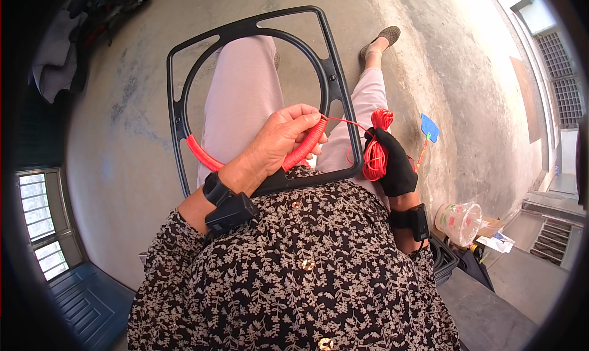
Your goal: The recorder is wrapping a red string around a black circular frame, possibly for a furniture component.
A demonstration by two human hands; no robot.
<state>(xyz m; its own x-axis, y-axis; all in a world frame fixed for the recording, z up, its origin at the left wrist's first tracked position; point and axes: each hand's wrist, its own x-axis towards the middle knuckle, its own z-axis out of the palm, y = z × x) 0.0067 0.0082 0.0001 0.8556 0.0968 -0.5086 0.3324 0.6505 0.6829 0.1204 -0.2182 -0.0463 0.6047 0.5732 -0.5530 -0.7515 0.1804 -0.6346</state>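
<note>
Concrete floor (123, 105) lay beneath. Black frame (331, 75) rested across lap; left hand (279, 139) clamped on its red-wrapped ring (202, 158), gloved right hand (392, 161) gripped red cord bundle (375, 148) just beside it.

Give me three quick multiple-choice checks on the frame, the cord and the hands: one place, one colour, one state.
1. Where does the black frame rest?
A. on the lap
B. on the floor
C. on a table

2. What colour is the cord?
A. blue
B. red
C. white

3. What covers the right hand?
A. nothing
B. a black glove
C. a white bandage

Key: 1 A, the frame lies across the legs. 2 B, red cord wraps the ring's lower arc under the left hand. 3 B, the gloved right hand holds the red coil.
</note>
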